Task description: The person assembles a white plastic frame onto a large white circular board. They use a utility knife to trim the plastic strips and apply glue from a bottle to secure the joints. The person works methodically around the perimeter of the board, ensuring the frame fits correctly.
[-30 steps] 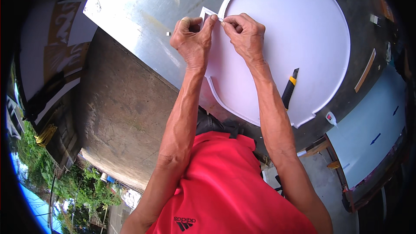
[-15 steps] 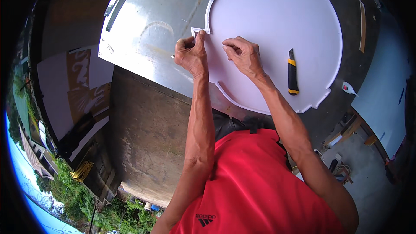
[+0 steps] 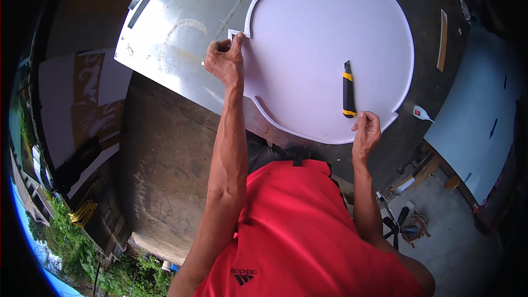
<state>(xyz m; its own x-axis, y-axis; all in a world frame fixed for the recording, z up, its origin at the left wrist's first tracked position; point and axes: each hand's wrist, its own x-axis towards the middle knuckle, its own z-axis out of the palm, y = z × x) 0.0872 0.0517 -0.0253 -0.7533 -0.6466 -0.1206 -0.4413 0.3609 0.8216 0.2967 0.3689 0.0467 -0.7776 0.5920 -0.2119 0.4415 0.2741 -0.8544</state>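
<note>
A large round white panel [image 3: 330,49] lies flat, with a thin raised white strip [image 3: 268,122] standing along its edge. At the notch on its left side, my left hand [image 3: 225,66] pinches the strip where it bends into a small corner. A utility knife [image 3: 348,90] with a black and yellow handle rests on the panel, blade pointing away from me. Close to the knife's yellow butt end is my right hand [image 3: 367,132], over the panel's near right edge. Its fingers are loosely bent and apart, and I see nothing held in them.
The panel overlaps a shiny metal sheet [image 3: 181,38] on the left. Right of it lie a white bottle with a thin nozzle [image 3: 421,112] and a narrow brown strip [image 3: 442,41]. A light blue sheet [image 3: 467,115] stands farther right; a small fan [image 3: 397,224] is below.
My right hand has moved from near the notch to the near right, beside the knife's butt end. The left hand keeps its pinch. The whole view has shifted slightly.
</note>
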